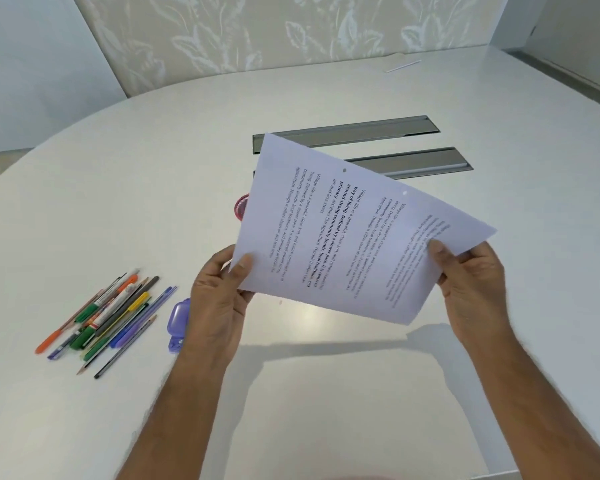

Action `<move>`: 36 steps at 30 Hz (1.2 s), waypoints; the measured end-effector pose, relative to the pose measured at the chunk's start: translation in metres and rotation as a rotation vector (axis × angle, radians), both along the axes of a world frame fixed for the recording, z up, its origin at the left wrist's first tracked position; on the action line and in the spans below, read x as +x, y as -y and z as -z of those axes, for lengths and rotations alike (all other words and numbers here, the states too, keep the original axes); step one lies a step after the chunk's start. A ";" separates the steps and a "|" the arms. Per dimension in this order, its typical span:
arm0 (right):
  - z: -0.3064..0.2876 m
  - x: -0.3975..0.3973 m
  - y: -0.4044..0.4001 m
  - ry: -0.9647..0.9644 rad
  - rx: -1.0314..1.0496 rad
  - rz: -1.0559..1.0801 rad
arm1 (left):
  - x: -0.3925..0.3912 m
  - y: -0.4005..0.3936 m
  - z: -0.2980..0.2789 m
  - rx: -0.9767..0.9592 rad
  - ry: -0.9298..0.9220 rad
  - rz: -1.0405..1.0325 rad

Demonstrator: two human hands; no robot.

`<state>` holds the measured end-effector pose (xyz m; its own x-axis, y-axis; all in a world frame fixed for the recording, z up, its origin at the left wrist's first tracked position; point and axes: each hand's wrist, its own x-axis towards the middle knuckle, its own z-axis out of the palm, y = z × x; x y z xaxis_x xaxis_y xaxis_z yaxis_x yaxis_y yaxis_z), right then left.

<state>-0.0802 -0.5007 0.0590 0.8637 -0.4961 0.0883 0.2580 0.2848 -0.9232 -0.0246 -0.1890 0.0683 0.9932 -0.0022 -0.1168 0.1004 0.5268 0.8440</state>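
Pen pile (108,320) and purple stapler (179,323) block left; table (534,271) right open.

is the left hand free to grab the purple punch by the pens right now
Likely yes, once it lets go: the left hand pinches the sheet, but the purple punch lies right beside it, nothing between.

- Left hand (219,299), centre-left of frame: thumb on top, fingers curled beneath, pinching.
- Right hand (471,289), centre-right: same pinch, thumb uppermost.
- Forearms bare, angled in from bottom edge.
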 end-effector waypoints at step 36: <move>0.029 0.008 -0.005 -0.303 -0.115 0.032 | -0.029 0.034 0.020 0.406 -0.065 0.123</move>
<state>-0.0726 -0.4959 0.0299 0.8434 -0.5252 -0.1137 -0.0268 0.1701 -0.9851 -0.0538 -0.2225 0.0485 0.9790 -0.0609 -0.1948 0.2014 0.1335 0.9704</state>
